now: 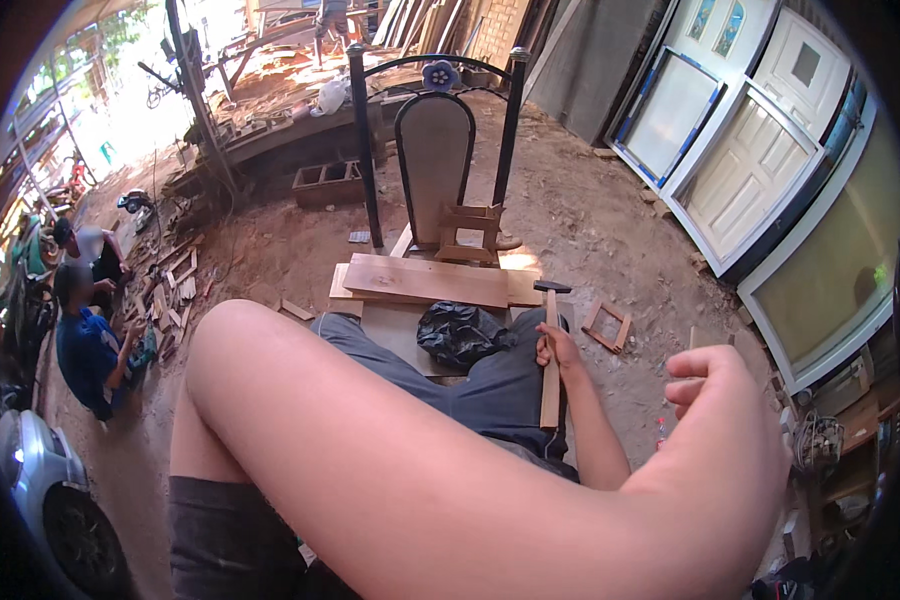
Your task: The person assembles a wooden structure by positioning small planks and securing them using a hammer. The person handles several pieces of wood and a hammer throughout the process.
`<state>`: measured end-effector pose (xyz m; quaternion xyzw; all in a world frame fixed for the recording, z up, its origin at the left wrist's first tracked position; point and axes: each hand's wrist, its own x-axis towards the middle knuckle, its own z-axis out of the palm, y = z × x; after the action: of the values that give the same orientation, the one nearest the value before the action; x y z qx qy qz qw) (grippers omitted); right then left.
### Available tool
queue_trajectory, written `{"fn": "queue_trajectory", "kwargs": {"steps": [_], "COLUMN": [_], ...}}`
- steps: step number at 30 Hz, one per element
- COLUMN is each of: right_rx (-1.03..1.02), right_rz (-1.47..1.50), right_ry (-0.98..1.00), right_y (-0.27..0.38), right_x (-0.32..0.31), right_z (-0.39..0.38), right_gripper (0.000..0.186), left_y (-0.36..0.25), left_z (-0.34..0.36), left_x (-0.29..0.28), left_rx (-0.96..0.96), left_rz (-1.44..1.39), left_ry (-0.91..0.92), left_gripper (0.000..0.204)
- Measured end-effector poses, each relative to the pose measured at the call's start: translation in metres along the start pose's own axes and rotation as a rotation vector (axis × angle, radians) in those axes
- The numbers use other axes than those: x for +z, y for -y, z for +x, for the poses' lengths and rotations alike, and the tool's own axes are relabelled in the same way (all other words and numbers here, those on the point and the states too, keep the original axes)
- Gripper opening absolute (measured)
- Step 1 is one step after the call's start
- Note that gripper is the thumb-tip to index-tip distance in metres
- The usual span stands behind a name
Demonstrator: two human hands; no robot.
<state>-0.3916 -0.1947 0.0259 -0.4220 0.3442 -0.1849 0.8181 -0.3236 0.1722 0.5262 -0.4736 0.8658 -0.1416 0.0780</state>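
The right hand grips the hammer around its wooden handle, above the dark trousers, the head at the far end. The left hand hangs farther right, fingers curled; whether it holds anything, I cannot tell. A black plastic bag lies left of the hammer, near a reddish plank.

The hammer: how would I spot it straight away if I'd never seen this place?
Find the tall, black-framed arched panel standing upper middle. Come down past the reddish-brown board to the right hand, which grips the hammer. Its dark head on a straight, pale handle sets it apart from the small, open wooden frame lying to its right.
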Motion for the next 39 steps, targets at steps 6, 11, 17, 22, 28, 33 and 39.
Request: {"fn": "queue_trajectory", "kwargs": {"steps": [6, 11, 17, 22, 28, 33, 39], "right_rx": [-0.042, -0.012, -0.235, -0.016, -0.081, -0.109, -0.127], "right_rz": [-0.043, 0.0, -0.485, -0.263, -0.362, -0.413, -0.511], "right_ry": [0.006, 0.001, -0.117, -0.114, 0.068, 0.138, 0.164], "right_y": [-0.003, -0.004, -0.015, -0.002, 0.006, -0.025, -0.064], "right_x": [0.002, -0.004, -0.02, 0.015, 0.115, 0.179, 0.21], "right_z": [-0.001, 0.005, 0.021, 0.005, 0.002, 0.055, 0.091], "right_gripper": [0.029, 0.028, 0.025, 0.025, 0.025, 0.034, 0.037], "left_y": [0.009, 0.016, 0.038, 0.052, 0.034, 0.025, 0.012], "left_z": [0.013, 0.034, 0.033, -0.002, -0.011, -0.012, -0.015], "left_x": [0.015, 0.039, 0.132, 0.265, 0.396, 0.446, 0.482], "left_rx": [0.073, 0.152, 0.102, -0.329, -0.782, -0.933, -1.147], "left_rz": [-0.132, -0.28, -0.64, -1.037, -1.771, -2.409, -2.268], "left_ry": [-0.012, -0.061, -0.117, -0.01, 0.113, -0.205, -0.406], "left_gripper": [0.022, 0.023, 0.03, 0.059, 0.066, 0.054, 0.062]}}
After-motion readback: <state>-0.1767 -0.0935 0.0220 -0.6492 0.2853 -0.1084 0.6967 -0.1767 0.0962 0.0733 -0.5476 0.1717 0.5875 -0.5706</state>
